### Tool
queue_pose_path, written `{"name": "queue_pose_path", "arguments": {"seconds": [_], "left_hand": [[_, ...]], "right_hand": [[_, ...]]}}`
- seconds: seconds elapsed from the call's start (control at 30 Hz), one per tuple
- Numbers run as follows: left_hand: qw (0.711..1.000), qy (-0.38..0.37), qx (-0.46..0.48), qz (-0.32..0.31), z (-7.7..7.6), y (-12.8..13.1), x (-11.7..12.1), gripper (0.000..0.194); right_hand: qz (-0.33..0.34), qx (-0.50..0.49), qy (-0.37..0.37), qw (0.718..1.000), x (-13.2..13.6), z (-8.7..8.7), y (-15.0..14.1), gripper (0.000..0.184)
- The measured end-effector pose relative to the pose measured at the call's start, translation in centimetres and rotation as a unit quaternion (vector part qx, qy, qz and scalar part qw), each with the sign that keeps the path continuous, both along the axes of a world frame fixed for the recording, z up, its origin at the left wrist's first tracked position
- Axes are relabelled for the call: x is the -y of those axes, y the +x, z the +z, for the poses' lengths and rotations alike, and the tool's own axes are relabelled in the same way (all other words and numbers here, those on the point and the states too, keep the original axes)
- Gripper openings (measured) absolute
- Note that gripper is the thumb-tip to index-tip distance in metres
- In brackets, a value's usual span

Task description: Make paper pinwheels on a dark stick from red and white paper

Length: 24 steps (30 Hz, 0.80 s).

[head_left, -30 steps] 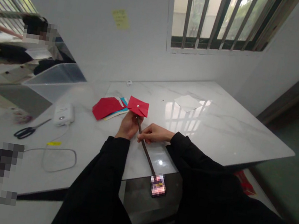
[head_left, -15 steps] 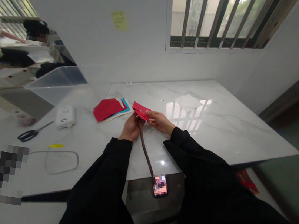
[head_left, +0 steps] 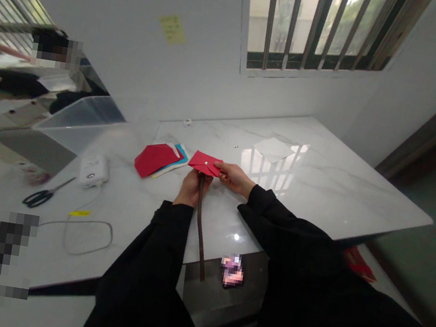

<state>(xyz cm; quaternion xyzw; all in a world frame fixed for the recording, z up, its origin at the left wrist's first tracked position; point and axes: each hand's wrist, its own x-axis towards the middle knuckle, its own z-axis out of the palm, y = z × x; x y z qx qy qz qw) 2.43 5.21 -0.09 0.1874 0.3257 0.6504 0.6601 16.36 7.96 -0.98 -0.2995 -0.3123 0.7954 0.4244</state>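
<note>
My right hand [head_left: 236, 179] pinches the right edge of a small red envelope [head_left: 202, 161] with a folded flap and a small shiny stud at its middle. Beneath it, my left hand [head_left: 191, 188] is closed, its fingertips partly hidden by the envelope. A long brown strip [head_left: 200, 232] hangs from my left hand past the table's front edge. Just left of the hands lies a red piece [head_left: 157, 159] on top of blue and pale ones [head_left: 181, 154]. Behind my right hand, a white sheet [head_left: 272, 149] rests on the table.
On the left of the white table [head_left: 360, 196] lie black-handled scissors [head_left: 38, 198], a white device [head_left: 94, 171] and a grey cable [head_left: 111, 237]. A clear bin [head_left: 85, 116] stands farther back. A tiny metal piece [head_left: 236, 146] lies near the sheet. A person is at the far left.
The red envelope has turned so that more of its front face shows. The brown strip's lower end has swung left, away from the pixelated item below. Both hands stay nearly in place.
</note>
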Motion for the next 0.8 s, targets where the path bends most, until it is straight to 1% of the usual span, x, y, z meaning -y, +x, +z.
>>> {"name": "queue_pose_path", "arguments": {"seconds": [0.1,0.17,0.23,0.3,0.33,0.4,0.47,0.53,0.57,0.63,0.7,0.73,0.77,0.8], "left_hand": [[1.000,-0.001,-0.023,0.008,0.0,0.2,0.1,0.009],[0.997,0.007,-0.079,0.011,0.1,-0.1,0.4,0.012],[0.988,0.015,-0.154,0.004,0.4,-1.0,0.8,0.012],[0.981,0.004,-0.195,-0.019,1.0,-2.7,1.0,0.009],[0.968,-0.009,-0.246,-0.038,1.3,-3.8,1.1,0.012],[0.942,-0.033,-0.331,-0.042,2.2,-6.3,1.0,0.025],[0.920,-0.043,-0.386,-0.055,2.9,-8.6,0.6,0.034],[0.902,-0.057,-0.424,-0.052,3.2,-10.4,0.0,0.034],[0.891,-0.067,-0.447,-0.043,3.2,-11.0,-0.3,0.030],[0.867,-0.063,-0.492,-0.042,3.1,-11.8,-0.9,0.024],[0.857,-0.035,-0.513,-0.026,3.0,-12.1,-1.6,0.026],[0.848,-0.018,-0.530,-0.015,2.9,-12.2,-1.9,0.028],[0.833,-0.004,-0.553,-0.005,2.9,-12.3,-2.2,0.029],[0.812,0.005,-0.584,0.003,3.0,-12.3,-2.4,0.029]], "right_hand": [[0.008,0.009,0.019,1.000,0.0,0.0,0.3,0.016],[0.005,0.019,0.032,0.999,-0.1,-0.1,0.6,0.018],[-0.015,0.037,0.045,0.998,-0.3,-0.2,1.0,0.021],[-0.051,0.066,0.067,0.994,-0.6,-0.5,1.6,0.022],[-0.072,0.084,0.081,0.991,-0.7,-0.6,1.8,0.021],[-0.104,0.120,0.115,0.981,-0.8,-0.9,2.2,0.020],[-0.119,0.147,0.149,0.971,-0.9,-1.2,2.3,0.017],[-0.121,0.166,0.178,0.962,-0.9,-1.6,2.3,0.015],[-0.122,0.176,0.189,0.958,-0.9,-1.8,2.3,0.016],[-0.125,0.193,0.206,0.951,-0.8,-2.1,2.3,0.017],[-0.133,0.205,0.222,0.944,-0.7,-2.3,2.4,0.018],[-0.139,0.207,0.229,0.941,-0.7,-2.4,2.5,0.018],[-0.135,0.206,0.230,0.942,-0.6,-2.4,2.6,0.019],[-0.122,0.200,0.225,0.946,-0.6,-2.5,2.7,0.021]]}}
